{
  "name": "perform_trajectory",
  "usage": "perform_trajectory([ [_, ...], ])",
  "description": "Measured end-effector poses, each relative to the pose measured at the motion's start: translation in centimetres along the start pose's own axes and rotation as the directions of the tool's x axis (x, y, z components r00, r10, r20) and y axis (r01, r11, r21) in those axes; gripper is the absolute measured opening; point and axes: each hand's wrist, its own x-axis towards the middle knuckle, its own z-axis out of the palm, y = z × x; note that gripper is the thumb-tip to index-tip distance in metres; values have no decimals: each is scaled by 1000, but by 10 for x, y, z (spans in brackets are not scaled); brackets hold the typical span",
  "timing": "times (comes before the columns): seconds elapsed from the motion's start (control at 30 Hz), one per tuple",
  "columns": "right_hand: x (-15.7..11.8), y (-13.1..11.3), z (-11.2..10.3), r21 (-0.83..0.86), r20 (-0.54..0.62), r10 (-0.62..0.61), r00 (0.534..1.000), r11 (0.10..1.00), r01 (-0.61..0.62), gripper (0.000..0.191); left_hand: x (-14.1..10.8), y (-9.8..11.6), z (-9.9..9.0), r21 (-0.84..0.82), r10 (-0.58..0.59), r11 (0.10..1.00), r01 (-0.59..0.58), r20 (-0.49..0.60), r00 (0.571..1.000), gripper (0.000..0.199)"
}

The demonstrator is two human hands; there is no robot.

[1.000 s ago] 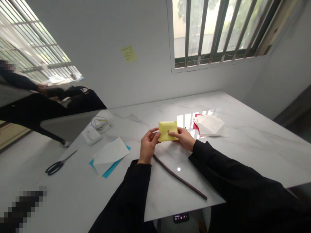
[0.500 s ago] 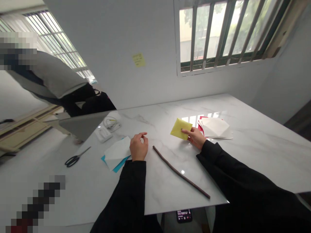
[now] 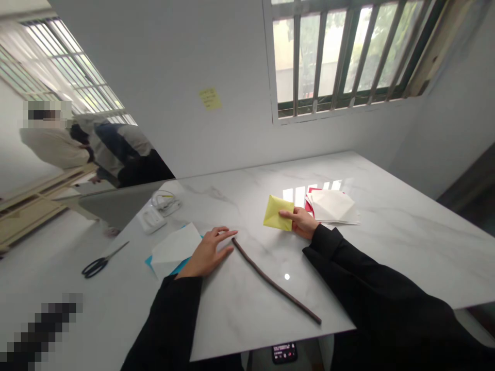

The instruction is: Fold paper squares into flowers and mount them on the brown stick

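Note:
My right hand (image 3: pixel 302 221) grips a small folded yellow paper (image 3: pixel 277 214) by its right edge, thumb on top, above the middle of the marble table. My left hand (image 3: pixel 211 251) is open, its fingers spread over the table, the fingertips by the upper end of a thin dark brown stick (image 3: pixel 270 281). The stick lies slanting toward the table's front edge. Left of and partly behind my left hand are a white folded paper (image 3: pixel 174 247) and a blue paper (image 3: pixel 149 260) under it.
White folded papers (image 3: pixel 334 206) with a red one (image 3: pixel 308 205) lie right. Black scissors (image 3: pixel 96 266), a white box (image 3: pixel 152 220) and a coiled cable (image 3: pixel 166 203) are left. A phone (image 3: pixel 284 353) is below the front edge. People stand at back left.
My left hand has opened from a curled pose and turned toward the stick's end. The yellow paper has tilted in my right hand. The view has shifted, and another person shows at back left.

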Motion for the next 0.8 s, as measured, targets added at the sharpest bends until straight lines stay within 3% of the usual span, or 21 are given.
perform_trajectory([
  [0.1,0,-3,-1,-3,35,27,999,1000,-27,45,20,1,-21,-103,58,994,-40,172,983,26],
  [0.2,-1,-4,-1,-4,78,42,996,999,-42,46,37,14,-28,-407,51,912,55,245,968,27],
  [0.27,-1,-4,-2,-5,108,56,993,998,-55,50,45,29,-22,-698,66,713,66,160,985,28],
  [0.33,-2,-4,-1,-4,141,70,987,997,-71,52,52,48,-9,-922,-5,386,-6,-8,1000,31],
  [0.4,-3,-3,-1,-5,180,84,980,996,-84,52,59,68,5,-993,-64,122,-10,-18,998,37],
  [0.47,-6,-4,1,-1,215,84,973,996,-86,53,65,83,18,-999,-90,3,45,44,995,49],
  [0.57,-11,-7,4,11,274,60,960,998,-66,54,68,97,32,-994,-113,-51,93,98,989,50],
  [0.8,-20,-10,16,15,402,-24,915,1000,19,44,51,110,41,-985,-75,-13,172,173,982,40],
])
